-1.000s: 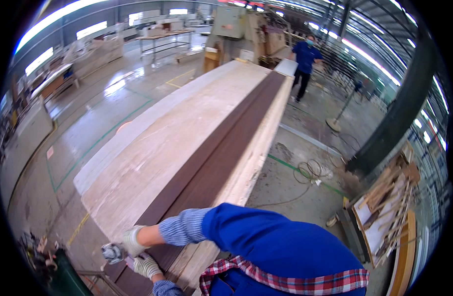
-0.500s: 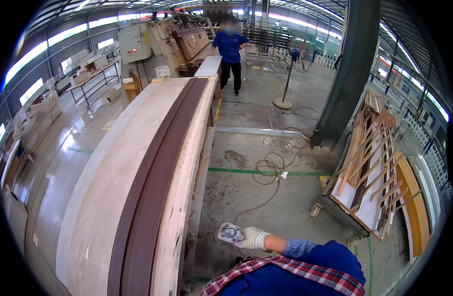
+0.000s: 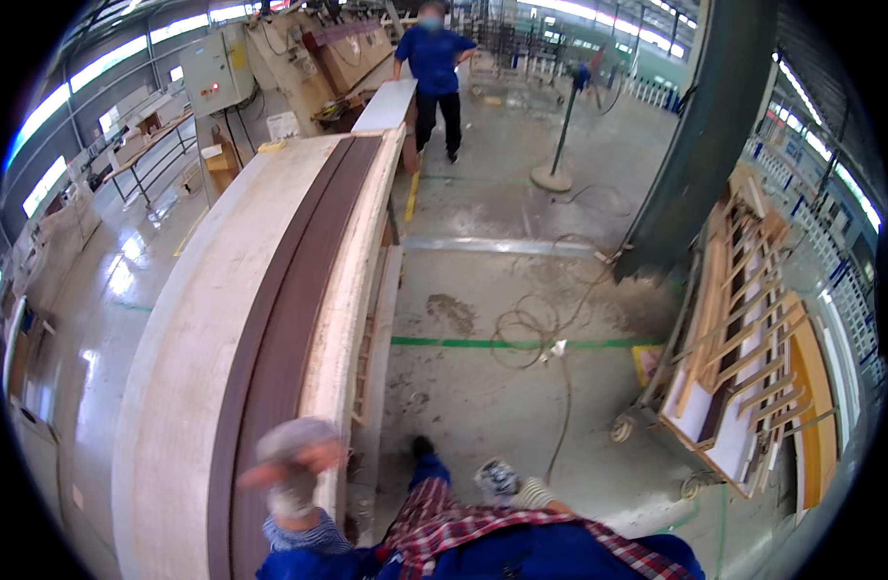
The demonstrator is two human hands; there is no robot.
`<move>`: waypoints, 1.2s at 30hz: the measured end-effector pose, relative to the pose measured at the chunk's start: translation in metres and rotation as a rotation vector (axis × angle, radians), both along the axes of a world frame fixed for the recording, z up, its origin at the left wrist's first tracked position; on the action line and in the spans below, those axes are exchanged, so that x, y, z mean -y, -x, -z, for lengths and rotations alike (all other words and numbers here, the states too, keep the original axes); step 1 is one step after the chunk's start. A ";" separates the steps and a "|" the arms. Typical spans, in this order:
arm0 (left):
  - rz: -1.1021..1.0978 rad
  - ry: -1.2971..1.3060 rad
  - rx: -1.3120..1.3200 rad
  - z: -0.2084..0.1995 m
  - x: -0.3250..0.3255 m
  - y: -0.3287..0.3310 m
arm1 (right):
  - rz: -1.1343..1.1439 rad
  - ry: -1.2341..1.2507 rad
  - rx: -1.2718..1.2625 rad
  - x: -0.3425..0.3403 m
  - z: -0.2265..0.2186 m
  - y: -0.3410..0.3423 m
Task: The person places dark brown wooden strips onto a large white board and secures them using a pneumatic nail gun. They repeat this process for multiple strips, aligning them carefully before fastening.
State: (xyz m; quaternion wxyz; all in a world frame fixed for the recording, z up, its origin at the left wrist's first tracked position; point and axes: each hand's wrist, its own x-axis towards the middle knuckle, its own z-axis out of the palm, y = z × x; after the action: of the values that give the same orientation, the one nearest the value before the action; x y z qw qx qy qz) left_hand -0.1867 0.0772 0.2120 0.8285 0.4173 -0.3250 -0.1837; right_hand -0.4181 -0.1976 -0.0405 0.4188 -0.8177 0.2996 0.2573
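Observation:
My gloved left hand (image 3: 291, 469) is over the two dark brown boards (image 3: 282, 319) lying lengthwise on the long workbench (image 3: 188, 377). Motion smears its fingers, so whether it touches the boards or holds anything cannot be made out. Low beside the bench, my gloved right hand (image 3: 535, 494) is closed around a small corded power tool (image 3: 497, 477) with a pale squarish base. The tool's kind is unclear. Its cord (image 3: 566, 416) trails over the floor.
A person in blue (image 3: 434, 63) stands beyond the bench's far end, next to a white panel (image 3: 386, 104). On the right are a green steel column (image 3: 700, 145), a wheeled cart with wood strips (image 3: 744, 338), and a floor fan (image 3: 563, 135). Cord coils (image 3: 521, 333) lie ahead.
My left hand has come into view over the brown boards. My right hand, with the power tool, is lower and slightly further right. The view has tilted down.

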 end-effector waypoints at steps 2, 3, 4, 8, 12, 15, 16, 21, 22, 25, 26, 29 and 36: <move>-0.231 0.419 0.264 -0.027 -0.036 -0.038 | 0.098 -0.031 -0.036 0.019 0.006 -0.024; -0.200 0.360 0.356 -0.032 -0.047 -0.063 | 0.126 0.013 -0.117 0.030 0.004 -0.049; -0.322 0.319 0.120 -0.021 -0.040 -0.086 | 0.115 0.022 -0.094 0.042 -0.003 -0.076; -0.674 -0.290 -0.247 0.058 0.043 -0.195 | 0.066 0.129 -0.081 0.090 -0.068 -0.178; -0.344 -0.539 -0.499 0.120 0.153 -0.246 | 0.073 0.218 -0.028 0.129 -0.108 -0.268; -0.333 -0.571 -0.373 0.128 0.219 -0.298 | 0.165 0.246 0.074 0.169 -0.094 -0.328; -0.346 -0.561 -0.284 0.128 0.234 -0.319 | 0.194 0.190 0.163 0.187 -0.085 -0.348; -0.448 -0.559 -0.316 0.159 0.265 -0.432 | 0.187 0.060 0.375 0.289 -0.064 -0.461; -0.514 -0.566 -0.291 0.168 0.263 -0.452 | 0.176 0.073 0.415 0.309 -0.070 -0.488; -0.850 -0.723 -0.446 0.193 0.255 -0.494 | 0.076 0.073 0.486 0.358 -0.104 -0.565; -0.925 -0.846 -0.506 0.197 0.255 -0.508 | 0.022 0.084 0.508 0.374 -0.115 -0.595; -1.187 -1.277 0.011 0.202 0.259 -0.538 | -0.152 0.165 0.435 0.414 -0.138 -0.692; -1.236 -1.872 0.262 0.199 0.257 -0.685 | -0.448 0.231 0.541 0.456 -0.162 -0.872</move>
State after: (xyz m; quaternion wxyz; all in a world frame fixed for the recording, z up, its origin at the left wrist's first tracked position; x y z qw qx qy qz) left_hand 0.4982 -0.1801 0.0132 0.0981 0.9793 0.1184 0.1314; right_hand 0.4541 -0.6541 0.1213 0.3211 -0.9433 0.0185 0.0817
